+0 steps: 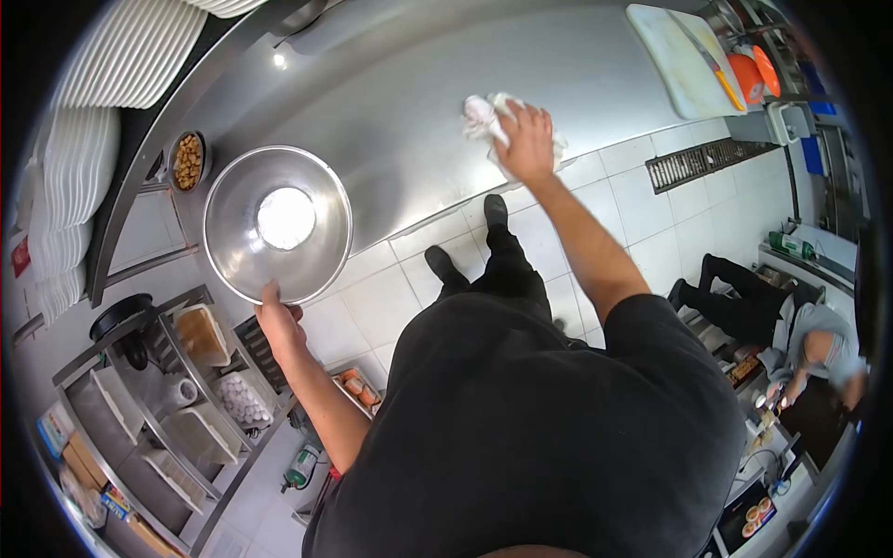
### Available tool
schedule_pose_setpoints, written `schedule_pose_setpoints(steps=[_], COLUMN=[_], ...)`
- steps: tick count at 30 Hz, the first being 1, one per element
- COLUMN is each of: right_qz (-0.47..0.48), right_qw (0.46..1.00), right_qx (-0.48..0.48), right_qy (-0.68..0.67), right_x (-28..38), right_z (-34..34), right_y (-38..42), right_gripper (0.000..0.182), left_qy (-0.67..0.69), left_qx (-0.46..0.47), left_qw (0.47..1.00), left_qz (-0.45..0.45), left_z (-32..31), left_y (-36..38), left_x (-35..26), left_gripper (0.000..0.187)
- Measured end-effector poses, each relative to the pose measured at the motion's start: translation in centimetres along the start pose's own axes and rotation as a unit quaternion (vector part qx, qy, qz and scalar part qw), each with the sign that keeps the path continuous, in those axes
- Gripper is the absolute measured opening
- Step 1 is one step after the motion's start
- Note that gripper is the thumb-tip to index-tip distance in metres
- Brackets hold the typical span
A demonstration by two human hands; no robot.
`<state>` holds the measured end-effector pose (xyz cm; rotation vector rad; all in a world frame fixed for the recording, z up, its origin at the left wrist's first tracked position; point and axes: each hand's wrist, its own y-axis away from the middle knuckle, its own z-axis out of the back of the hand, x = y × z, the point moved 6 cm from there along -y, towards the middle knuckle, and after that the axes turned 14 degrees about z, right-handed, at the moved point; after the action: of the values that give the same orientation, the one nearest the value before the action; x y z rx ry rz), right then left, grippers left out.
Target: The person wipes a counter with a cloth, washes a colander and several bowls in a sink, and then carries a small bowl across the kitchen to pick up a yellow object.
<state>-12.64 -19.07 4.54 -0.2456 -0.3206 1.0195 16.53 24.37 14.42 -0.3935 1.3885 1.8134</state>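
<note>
My left hand (pixel 277 321) grips the near rim of a large steel mixing bowl (pixel 237 219), thumb over the edge. The bowl's inside faces up and looks bare apart from a bright reflection. My right hand (pixel 528 139) presses on a crumpled white cloth (pixel 482 119), fingers curled over it. That cloth lies at the front edge of the steel counter (pixel 400 102). Just beyond the bowl, to the left, is a small metal container of brown cubes (pixel 188 163).
A white cutting board (pixel 674 60) with an orange-handled knife (pixel 716 70) lies at the counter's right end. Stacked white plates (pixel 139 56) line the left. A shelf rack (pixel 177 409) with trays stands lower left. Another person (pixel 809 339) works at the right. A drain grate (pixel 702 166) crosses the floor.
</note>
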Motion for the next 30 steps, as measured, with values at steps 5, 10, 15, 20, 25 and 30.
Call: schedule_pose_setpoints(steps=[5,10,15,20,25,30], right_qz=[-0.166,-0.361,-0.408,-0.084,-0.167,-0.083], right_qw=[0.961,0.674,0.883,0.995,0.977,0.993], right_qx=[-0.100,-0.059,-0.141,0.039,0.108,0.086], right_qy=[-0.197,-0.642,-0.182,0.023,0.081,0.020], right_x=[-5.4,-12.9,-26.2,-16.0,-12.2,5.1], right_z=[-0.5,2.9,6.9,3.8,-1.2,-3.5], right_y=[-1.3,-0.7,3.2,1.2,2.8,-1.3], right_gripper=[0.044,0.057,0.061,0.074,0.102,0.108], left_qy=[0.006,0.005,0.009,-0.014,0.008,0.053], left_qx=[0.043,0.071,0.065,0.066,0.052,0.058], left_qw=[0.999,0.997,0.998,0.998,0.999,0.997], left_qz=[-0.005,-0.005,0.000,0.016,-0.003,0.002], left_z=[1.8,2.8,1.9,0.6,1.5,2.4], left_y=[-0.3,-0.8,-0.5,0.1,1.8,2.1], left_x=[1.5,1.6,1.1,1.3,0.5,0.5], left_gripper=[0.039,0.038,0.039,0.038,0.036,0.026])
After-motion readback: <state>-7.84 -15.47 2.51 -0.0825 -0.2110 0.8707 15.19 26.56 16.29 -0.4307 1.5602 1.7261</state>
